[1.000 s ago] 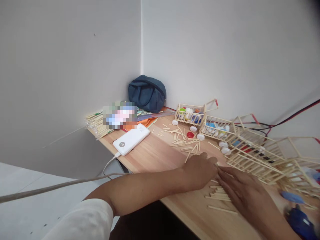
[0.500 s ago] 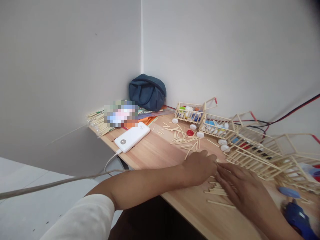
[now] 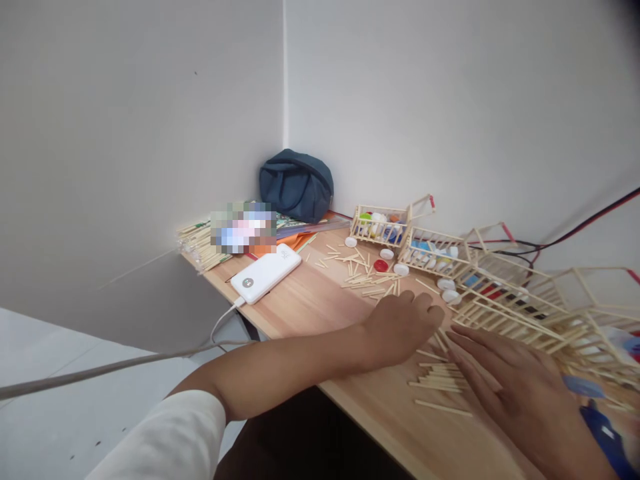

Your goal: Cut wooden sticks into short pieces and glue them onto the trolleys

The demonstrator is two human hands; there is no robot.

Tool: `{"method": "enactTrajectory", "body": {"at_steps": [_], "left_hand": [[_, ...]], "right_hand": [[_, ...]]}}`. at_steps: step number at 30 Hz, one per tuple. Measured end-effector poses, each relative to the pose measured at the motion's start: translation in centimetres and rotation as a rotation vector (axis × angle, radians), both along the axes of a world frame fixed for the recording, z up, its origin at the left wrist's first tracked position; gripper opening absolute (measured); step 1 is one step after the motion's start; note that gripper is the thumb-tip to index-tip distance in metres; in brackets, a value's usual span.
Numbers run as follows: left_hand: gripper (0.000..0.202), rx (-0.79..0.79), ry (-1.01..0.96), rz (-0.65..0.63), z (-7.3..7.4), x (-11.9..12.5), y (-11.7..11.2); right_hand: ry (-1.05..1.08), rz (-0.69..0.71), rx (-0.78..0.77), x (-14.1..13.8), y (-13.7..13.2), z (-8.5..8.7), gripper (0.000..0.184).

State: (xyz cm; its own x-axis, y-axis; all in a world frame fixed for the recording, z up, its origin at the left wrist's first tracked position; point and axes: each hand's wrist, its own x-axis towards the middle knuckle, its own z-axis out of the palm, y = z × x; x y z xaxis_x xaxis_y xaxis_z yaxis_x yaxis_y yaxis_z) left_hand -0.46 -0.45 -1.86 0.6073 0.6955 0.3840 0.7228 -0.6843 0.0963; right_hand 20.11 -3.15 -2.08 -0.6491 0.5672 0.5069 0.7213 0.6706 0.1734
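Note:
My left hand (image 3: 406, 328) is closed over the wood-look table, knuckles up, with its fingers curled under. What those fingers hold, if anything, is hidden. Short thin wooden sticks (image 3: 441, 340) show right by its fingertips. To its right, my right hand (image 3: 517, 383) is open, fingers stretched forward and close together, palm down. Its fingers partly cover a row of short sticks (image 3: 436, 379). A small gap separates the two hands. Just beyond them stands a cart built of sticks (image 3: 510, 320).
More stick carts (image 3: 383, 223) with white round wheels and bottle caps stand along the wall. Loose sticks (image 3: 373, 277) and a red cap (image 3: 381, 265) lie beyond my left hand. A white power bank (image 3: 265, 275), blue bag (image 3: 295, 185) and blue tool (image 3: 606, 433) are around.
My hands have moved apart. My right hand has shifted right and nearer me, covering more of the blue tool. My left hand has moved slightly right and up, showing sticks between them.

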Motion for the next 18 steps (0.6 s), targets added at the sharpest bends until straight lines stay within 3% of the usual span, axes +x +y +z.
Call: {"method": "enactTrajectory", "body": {"at_steps": [5,8,13,18], "left_hand": [[0.017,0.005,-0.127,0.091,3.0,-1.9,-0.8],[0.021,0.025,-0.218,0.247,4.7,-4.9,-1.4],[0.028,0.069,-0.370,0.533,6.2,-14.4,-0.8],[0.063,0.127,-0.258,0.955,5.2,-24.5,0.2]], "right_hand": [[0.096,-0.038,-0.005,0.0,-0.9,0.2,0.028],[0.155,-0.058,-0.002,-0.1,-1.1,-0.1,0.027],[0.220,-0.030,0.014,-0.2,-1.1,-0.3,0.023],[0.266,-0.035,-0.019,0.1,-1.3,-0.4,0.025]]}}
